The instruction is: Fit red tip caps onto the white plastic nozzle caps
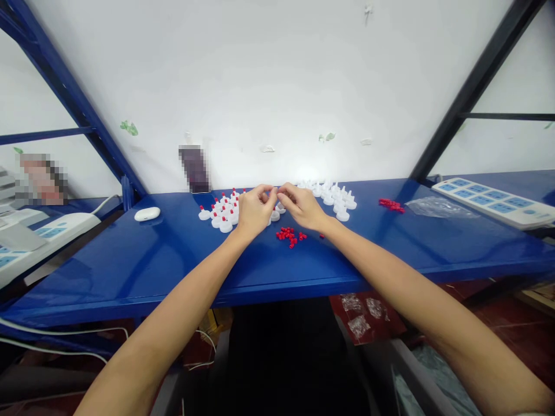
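Observation:
My left hand (255, 211) and my right hand (304, 208) meet fingertip to fingertip over the middle of the blue table. Both are closed in a pinch; anything between the fingers is too small or hidden to make out. Left of my left hand stand several white nozzle lids (225, 225) with red tips, partly covered by that hand. Beyond my right hand is a group of plain white nozzle lids (342, 202) without red tips. Just below the hands lies a loose pile of small red caps (287, 235). A white lid (274, 215) shows under the fingers.
The blue table (182, 260) runs along a white wall. A white earbud case (147, 214) sits on the left; a blurred dark rectangular object (197, 170) leans at the wall. More red caps (391, 205), a clear plastic bag (440, 207) and a power strip (494, 199) lie right.

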Available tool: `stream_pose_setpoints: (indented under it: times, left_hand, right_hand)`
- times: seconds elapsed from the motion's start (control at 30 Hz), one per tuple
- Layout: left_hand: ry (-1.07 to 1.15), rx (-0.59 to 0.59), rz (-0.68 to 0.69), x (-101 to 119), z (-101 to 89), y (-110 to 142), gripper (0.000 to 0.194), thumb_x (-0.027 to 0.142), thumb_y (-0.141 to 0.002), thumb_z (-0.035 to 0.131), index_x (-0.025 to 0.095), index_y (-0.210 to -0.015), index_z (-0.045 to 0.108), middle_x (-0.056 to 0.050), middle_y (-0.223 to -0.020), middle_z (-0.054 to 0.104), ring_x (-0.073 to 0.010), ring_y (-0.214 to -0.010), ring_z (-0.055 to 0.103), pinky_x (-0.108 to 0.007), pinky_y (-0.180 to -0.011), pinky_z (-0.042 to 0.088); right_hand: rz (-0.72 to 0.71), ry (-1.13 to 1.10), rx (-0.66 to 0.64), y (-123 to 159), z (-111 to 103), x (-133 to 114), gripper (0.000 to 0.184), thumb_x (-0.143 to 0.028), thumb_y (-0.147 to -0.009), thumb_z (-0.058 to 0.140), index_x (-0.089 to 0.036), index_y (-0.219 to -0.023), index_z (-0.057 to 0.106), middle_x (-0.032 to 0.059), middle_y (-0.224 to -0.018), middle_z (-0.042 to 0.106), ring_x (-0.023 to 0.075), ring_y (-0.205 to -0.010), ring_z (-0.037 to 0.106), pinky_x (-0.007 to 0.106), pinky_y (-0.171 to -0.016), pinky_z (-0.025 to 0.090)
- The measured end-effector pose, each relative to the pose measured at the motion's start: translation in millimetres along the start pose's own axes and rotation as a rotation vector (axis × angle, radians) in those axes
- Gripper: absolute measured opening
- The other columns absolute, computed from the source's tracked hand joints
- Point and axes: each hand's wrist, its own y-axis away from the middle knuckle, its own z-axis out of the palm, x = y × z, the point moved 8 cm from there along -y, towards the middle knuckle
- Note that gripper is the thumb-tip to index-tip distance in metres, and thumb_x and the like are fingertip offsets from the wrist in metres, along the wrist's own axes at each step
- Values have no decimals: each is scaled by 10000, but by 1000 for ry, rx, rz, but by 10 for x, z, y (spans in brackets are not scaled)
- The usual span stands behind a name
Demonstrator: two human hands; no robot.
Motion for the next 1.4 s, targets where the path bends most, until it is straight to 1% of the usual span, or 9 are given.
stream_pose_setpoints:
  times: [0.1,0.2,0.33,0.43,0.57,0.83,1.13,1.27,1.4]
  left_hand:
    - [-6,-45,23,9,32,5,234,350,-923,543,176,-890,695,31,-588,611,-116,-526,541,-242,-597,438]
    - [-40,-90,95,52,61,19,211,305,-935,510,179,-950,679,-26,-816,683,-138,-654,583,-265,-670,462]
    - [-112,-160,179,121,102,53,245,273,-905,521,180,-1082,662,-58,-945,656,-181,-806,597,-311,-778,472]
    - [-166,-218,180,126,132,66,305,258,-843,568,179,-1119,670,-36,-869,668,-208,-852,609,-346,-832,453]
    - [-102,-285,152,100,161,69,370,278,-813,581,157,-1143,694,0,-718,652,-162,-661,583,-310,-733,459]
    - [-83,-263,178,117,112,46,328,262,-791,584,143,-1058,733,21,-611,570,-130,-562,518,-269,-624,429]
    - [-62,-279,249,217,251,184,179,246,-792,613,142,-920,681,72,-507,473,-93,-462,470,-235,-575,389]
    - [-64,-280,245,234,271,187,199,254,-821,608,147,-979,661,76,-518,470,-96,-466,472,-236,-575,379]
    - [-57,-270,210,202,210,144,333,317,-840,618,150,-1128,611,85,-545,445,-110,-491,462,-244,-573,365]
  right_hand:
    - [28,-19,10,9,-4,30,249,-434,-990,413,-212,-1003,524,-28,-675,565,130,-587,493,259,-616,356]
    - [53,-39,20,16,-4,61,250,-451,-989,409,-220,-1025,498,-34,-648,552,136,-581,504,264,-610,372]
    - [112,-144,63,23,4,153,265,-492,-990,395,-239,-1037,460,-42,-644,562,140,-576,551,265,-608,411]
    - [165,-240,81,28,26,224,268,-500,-988,388,-247,-1060,444,-44,-645,569,141,-551,574,262,-581,428]
    - [261,-235,73,45,31,269,280,-486,-994,358,-249,-1106,455,-32,-639,566,154,-533,588,280,-572,460]
    - [264,-231,78,50,-5,229,283,-450,-996,356,-241,-1140,482,-33,-581,540,175,-523,595,298,-570,462]
    - [277,-384,212,26,-33,269,126,-345,-928,500,-225,-918,532,-71,-476,399,127,-407,416,258,-440,333]
    - [327,-484,249,21,-11,321,192,-396,-922,528,-223,-842,545,-74,-451,377,118,-386,377,260,-408,323]
    - [338,-538,284,7,-18,332,236,-437,-930,523,-230,-821,546,-73,-443,362,117,-357,361,262,-365,306]
